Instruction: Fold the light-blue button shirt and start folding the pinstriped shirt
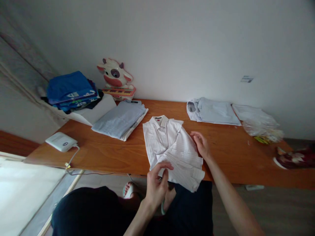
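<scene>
A white striped button-up shirt [169, 144] lies partly folded on the wooden table, its collar toward the wall. One sleeve crosses its front, and the lower end hangs over the table's near edge. Above that lower left part is my left hand [157, 185], fingers bent and thumb apart from them, with nothing visible between. My right hand [201, 147] rests beside the shirt's right side, fingers loosely stretched toward the wall and holding nothing. Whether its palm touches the cloth or the tabletop is hard to see.
Folded light-blue clothes [119, 119] lie left of the shirt, near a blue clothing pile [71, 87] and a cow toy keyboard [115, 78]. A white device [61, 141] trails a cable. Bagged shirts [214, 110], clear plastic [263, 126] and a dark red item [295, 159] occupy the right.
</scene>
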A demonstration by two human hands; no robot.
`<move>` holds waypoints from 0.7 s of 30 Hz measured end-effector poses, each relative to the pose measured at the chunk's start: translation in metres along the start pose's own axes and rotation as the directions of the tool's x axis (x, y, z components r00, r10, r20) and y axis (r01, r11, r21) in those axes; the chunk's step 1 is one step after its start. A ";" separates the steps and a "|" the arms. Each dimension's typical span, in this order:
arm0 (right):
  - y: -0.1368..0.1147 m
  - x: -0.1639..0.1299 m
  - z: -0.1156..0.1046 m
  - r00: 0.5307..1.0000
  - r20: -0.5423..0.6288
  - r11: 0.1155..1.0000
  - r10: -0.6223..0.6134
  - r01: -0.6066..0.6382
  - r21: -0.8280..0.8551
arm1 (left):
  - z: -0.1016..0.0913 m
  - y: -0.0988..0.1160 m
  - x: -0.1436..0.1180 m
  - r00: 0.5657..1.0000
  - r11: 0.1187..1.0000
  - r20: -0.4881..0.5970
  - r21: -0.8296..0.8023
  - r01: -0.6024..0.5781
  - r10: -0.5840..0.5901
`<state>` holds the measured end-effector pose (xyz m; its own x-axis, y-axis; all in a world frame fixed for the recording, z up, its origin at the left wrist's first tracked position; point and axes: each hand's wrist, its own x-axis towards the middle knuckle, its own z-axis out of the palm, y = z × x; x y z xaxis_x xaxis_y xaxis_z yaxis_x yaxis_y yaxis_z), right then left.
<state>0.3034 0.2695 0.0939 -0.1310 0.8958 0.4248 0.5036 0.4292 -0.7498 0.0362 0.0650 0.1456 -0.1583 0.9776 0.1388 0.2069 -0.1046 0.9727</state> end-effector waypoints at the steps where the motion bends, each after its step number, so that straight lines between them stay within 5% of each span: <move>1: -0.009 -0.014 0.006 0.996 0.089 1.000 -0.003 0.004 -0.009 | -0.006 -0.006 -0.001 0.997 0.987 -0.016 0.144 -0.067 0.070; 3: -0.028 -0.045 0.017 0.985 0.173 0.992 -0.024 0.045 -0.116 | -0.014 -0.019 -0.004 0.992 0.924 0.032 0.361 -0.129 0.126; 7: -0.065 -0.109 0.022 1.000 0.001 0.950 -0.016 0.016 -0.311 | -0.019 -0.040 -0.015 0.993 0.863 0.082 0.492 -0.113 0.083; 14: -0.084 -0.186 0.000 0.998 -0.055 0.939 0.033 -0.050 -0.340 | -0.018 -0.039 -0.016 0.995 0.952 -0.029 0.294 -0.084 0.097; 18: -0.082 -0.198 -0.015 0.987 -0.129 0.961 0.099 -0.129 -0.245 | -0.021 -0.038 -0.017 0.990 0.978 -0.073 0.179 -0.107 0.122; 21: -0.094 -0.202 -0.032 0.943 -0.212 0.956 0.257 -0.281 -0.088 | -0.030 -0.036 -0.025 0.982 0.999 -0.185 0.020 -0.026 0.029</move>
<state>0.3098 0.0448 0.0952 0.1870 0.9305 0.3150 0.5931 0.1486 -0.7913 0.0036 0.0384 0.1125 -0.3280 0.9235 0.1990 0.2299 -0.1263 0.9650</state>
